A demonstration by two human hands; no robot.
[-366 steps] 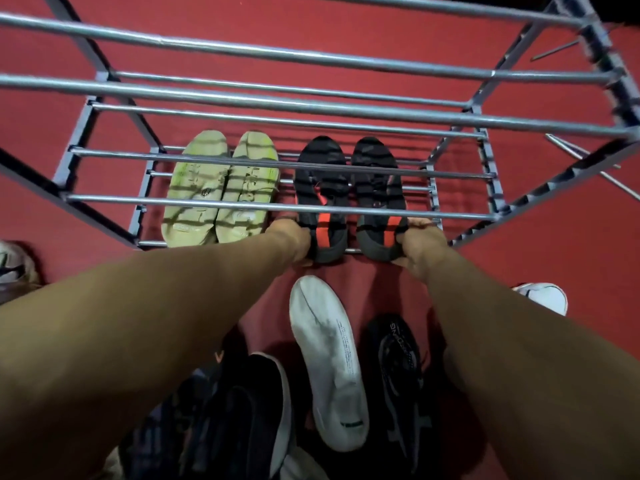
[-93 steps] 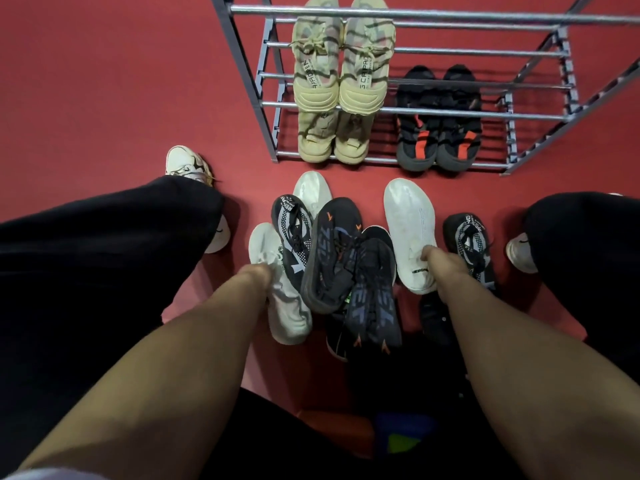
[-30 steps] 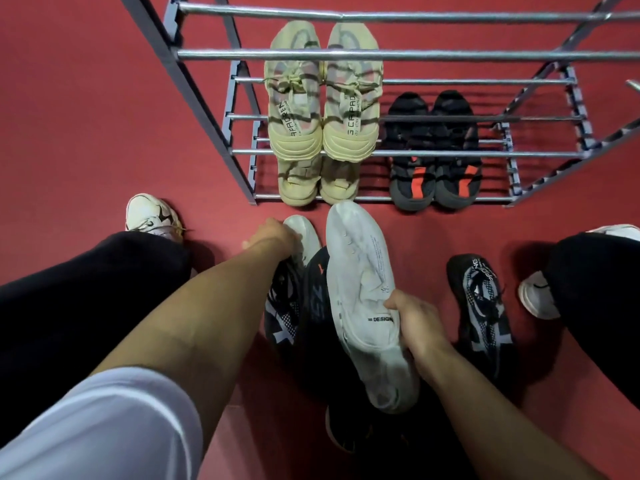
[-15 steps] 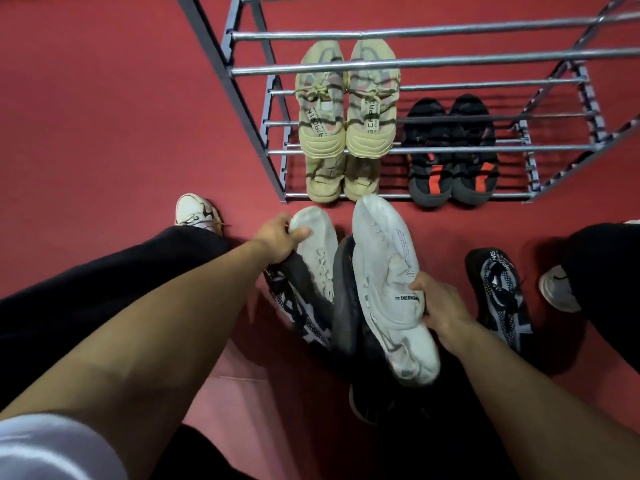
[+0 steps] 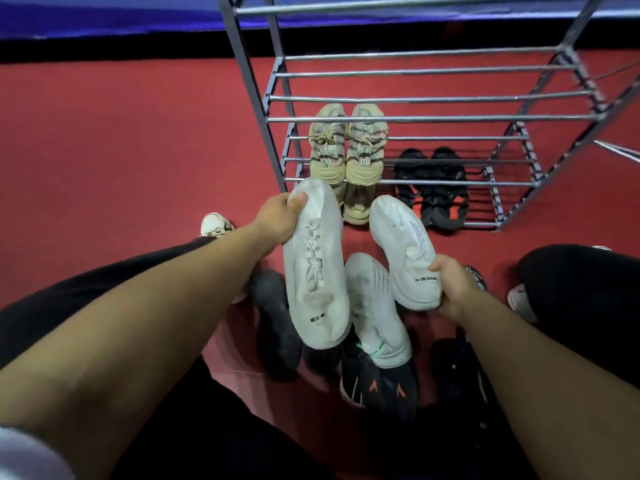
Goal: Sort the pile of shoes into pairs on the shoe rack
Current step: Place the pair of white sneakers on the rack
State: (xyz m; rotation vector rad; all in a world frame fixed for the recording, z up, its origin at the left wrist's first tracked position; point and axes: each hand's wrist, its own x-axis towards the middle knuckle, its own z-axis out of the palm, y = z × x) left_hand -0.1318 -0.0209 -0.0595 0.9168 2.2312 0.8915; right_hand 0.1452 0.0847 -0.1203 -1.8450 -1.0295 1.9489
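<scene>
On the red floor (image 5: pixel 121 150) the metal shoe rack (image 5: pixel 433 117) already carried a beige pair (image 5: pixel 346 150) and a black pair (image 5: pixel 431 183). The left hand (image 5: pixel 277 220) pinched one white shoe (image 5: pixel 317 265) by its toe, thumb on top; the right hand (image 5: pixel 450 289) curled round another white shoe's (image 5: pixel 405 251) heel. A third white shoe (image 5: pixel 375 313) lay in the pile below, so a mismatch seemed possible, and the toe pinch might slip.

The lone head view looks forward and steeply down, close above the shoe rack (image 5: pixel 415 117).
</scene>
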